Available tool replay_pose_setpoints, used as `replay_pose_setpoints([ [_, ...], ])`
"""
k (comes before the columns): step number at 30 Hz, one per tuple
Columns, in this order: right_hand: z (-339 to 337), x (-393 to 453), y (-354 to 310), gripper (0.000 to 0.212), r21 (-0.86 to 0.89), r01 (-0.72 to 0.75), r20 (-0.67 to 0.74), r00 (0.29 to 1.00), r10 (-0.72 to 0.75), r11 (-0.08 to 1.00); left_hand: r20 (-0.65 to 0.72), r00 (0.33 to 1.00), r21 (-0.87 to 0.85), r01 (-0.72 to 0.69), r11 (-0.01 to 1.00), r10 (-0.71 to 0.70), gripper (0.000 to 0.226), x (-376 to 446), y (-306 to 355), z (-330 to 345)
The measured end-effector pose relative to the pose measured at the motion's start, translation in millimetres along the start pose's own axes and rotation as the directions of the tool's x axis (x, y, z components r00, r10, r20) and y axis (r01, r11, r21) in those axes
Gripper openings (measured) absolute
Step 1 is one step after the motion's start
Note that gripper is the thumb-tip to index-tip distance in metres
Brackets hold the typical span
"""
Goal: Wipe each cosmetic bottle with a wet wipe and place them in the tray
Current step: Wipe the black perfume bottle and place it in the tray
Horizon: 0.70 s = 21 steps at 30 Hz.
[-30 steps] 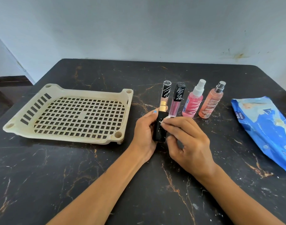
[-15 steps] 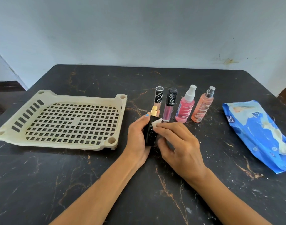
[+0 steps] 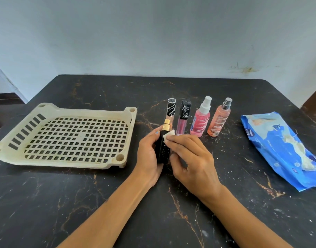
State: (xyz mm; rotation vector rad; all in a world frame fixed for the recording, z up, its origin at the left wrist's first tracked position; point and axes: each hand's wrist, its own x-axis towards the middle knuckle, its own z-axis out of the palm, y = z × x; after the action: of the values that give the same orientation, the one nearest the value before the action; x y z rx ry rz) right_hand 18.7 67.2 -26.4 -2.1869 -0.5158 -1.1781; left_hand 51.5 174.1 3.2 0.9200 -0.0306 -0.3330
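Head view: black bottle (image 3: 162, 149) within left grip (image 3: 149, 154).

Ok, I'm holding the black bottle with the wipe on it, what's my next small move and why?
Probably slide the wet wipe in your right hand down the black bottle: the left hand grips it upright and white specks still show lower down. The tray is empty.

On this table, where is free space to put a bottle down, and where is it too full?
Free: the whole tray, nothing lies in it; the table behind the tray and bottles; the strip between the peach spray bottle and the wipes pack. Crowded: the four standing bottles, close together, with both hands just in front holding the black bottle.
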Motion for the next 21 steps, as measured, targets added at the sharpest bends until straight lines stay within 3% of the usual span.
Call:
replay_pose_setpoints([
  [21, -2.6, 0.4, 1.6, 0.021, 0.024, -0.003, -0.02, 1.0, 0.004, 1.0, 0.014, 0.999, 0.032, -0.041, 0.999, 0.041, 0.039, 1.0, -1.7, -1.3],
])
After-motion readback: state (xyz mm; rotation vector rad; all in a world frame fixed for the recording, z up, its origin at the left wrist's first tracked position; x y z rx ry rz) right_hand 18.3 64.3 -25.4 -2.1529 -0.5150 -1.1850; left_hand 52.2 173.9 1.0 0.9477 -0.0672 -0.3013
